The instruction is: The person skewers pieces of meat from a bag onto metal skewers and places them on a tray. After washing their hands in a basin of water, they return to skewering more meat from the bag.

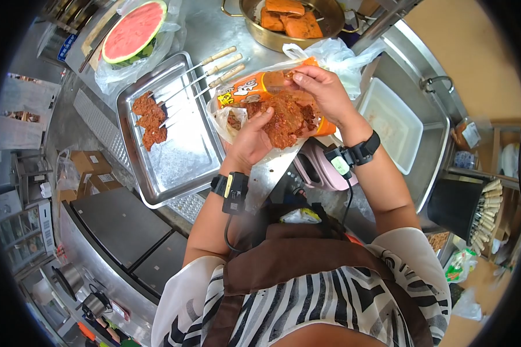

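Note:
A slab of red, spice-coated meat (pixel 286 122) rests in my left hand (pixel 252 137), thumb on top and the other fingers hidden under it. Just above it, my right hand (pixel 324 89) pinches thumb and forefinger together beside the bag; what lies between those fingertips is too small to make out. Behind and below the meat is an orange printed plastic bag (pixel 230 98). To the left, a metal tray (pixel 185 169) holds several skewers with wooden handles (pixel 223 65), their handles over the tray's far right rim. Red meat (pixel 151 120) is threaded on their other ends.
Half a watermelon (pixel 136 29) lies at the back left. A brass-coloured pan (pixel 257 36) with orange blocks stands at the back. On the right is a sink holding a white tub (pixel 391 127). A pink device (pixel 318 168) sits below my hands.

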The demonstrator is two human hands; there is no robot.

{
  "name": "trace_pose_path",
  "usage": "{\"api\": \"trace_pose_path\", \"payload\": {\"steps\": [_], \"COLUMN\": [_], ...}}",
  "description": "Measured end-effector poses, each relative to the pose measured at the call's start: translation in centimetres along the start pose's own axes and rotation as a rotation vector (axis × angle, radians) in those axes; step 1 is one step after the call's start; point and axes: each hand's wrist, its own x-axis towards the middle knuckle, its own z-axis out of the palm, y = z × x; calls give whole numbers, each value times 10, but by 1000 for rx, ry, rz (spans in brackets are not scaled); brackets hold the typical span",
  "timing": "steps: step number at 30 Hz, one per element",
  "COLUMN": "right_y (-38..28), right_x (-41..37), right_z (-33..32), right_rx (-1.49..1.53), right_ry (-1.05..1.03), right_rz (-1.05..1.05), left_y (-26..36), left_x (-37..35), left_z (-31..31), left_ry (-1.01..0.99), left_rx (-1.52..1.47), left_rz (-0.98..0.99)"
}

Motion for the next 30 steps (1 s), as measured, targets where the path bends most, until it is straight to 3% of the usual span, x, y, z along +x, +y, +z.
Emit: {"api": "trace_pose_path", "payload": {"steps": [7, 9, 10, 12, 13, 16, 17, 18, 20, 24, 26, 30], "right_y": [19, 16, 19, 42, 55, 57, 52, 54, 37, 10, 19, 55], "right_x": [-20, -26, -28, -32, -29, -36, -38, -47, -52, -73, -85, -114], "right_z": [-19, -21, -20, -16, -16, -19, -25, -17, -28, -73, -116, -225], "right_rx": [-326, 77, 77, -626, -932, -854, -1112, -1104, -1046, -1082, -700, -454], "right_ry": [14, -42, -39, -90, -127, -123, -273, -49, -211, -19, 279, 480], "right_rz": [-43, 79, 77, 70, -360, -489, -481, -358, -17, -56, 15, 209], "left_y": [17, 19, 19, 18, 19, 20, 20, 20, 18, 15, 15, 14], "left_x": [-21, -23, -23, -24, -27, -29, -32, -30, -30, -30, -28, -26], "left_z": [0, -1, -3, -9, -8, -4, -1, -2, 2, 5, 6, 15], "left_ry": [-8, -48, -50, 6, -7, -8, -24, -28, 41, 63, 86, 136], "left_rx": [-100, -151, -149, -155, -149, -103, -126, -111, -107, -115, -88, -21], "left_rz": [29, 67, 66, 103, 85, 131, 123, 112, 129, 92, 69, 45]}}
